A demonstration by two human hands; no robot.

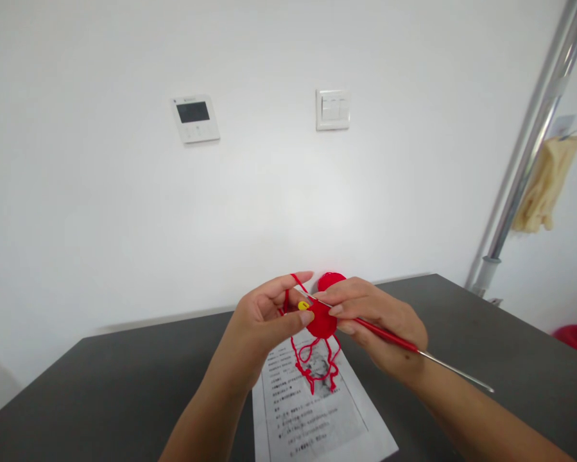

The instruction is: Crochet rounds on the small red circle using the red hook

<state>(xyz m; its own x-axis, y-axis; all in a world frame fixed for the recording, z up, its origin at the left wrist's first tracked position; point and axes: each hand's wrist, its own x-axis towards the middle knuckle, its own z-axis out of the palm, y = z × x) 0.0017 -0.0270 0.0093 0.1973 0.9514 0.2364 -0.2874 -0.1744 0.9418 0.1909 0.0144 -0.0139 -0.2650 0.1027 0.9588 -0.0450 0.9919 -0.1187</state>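
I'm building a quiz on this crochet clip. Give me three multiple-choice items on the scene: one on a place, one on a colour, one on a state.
1. Where does the printed sheet lie?
A. on the dark table
B. pinned to the wall
C. on the floor

2. What colour is the yarn?
A. blue
B. red
C. white

3. What does the right hand hold?
A. scissors
B. nothing
C. a crochet hook

Answers:
1 A, the sheet lies flat on the tabletop below the hands.
2 B, the strands and the small crocheted piece pinched by the left hand are red.
3 C, the hook's red handle passes through its fingers.
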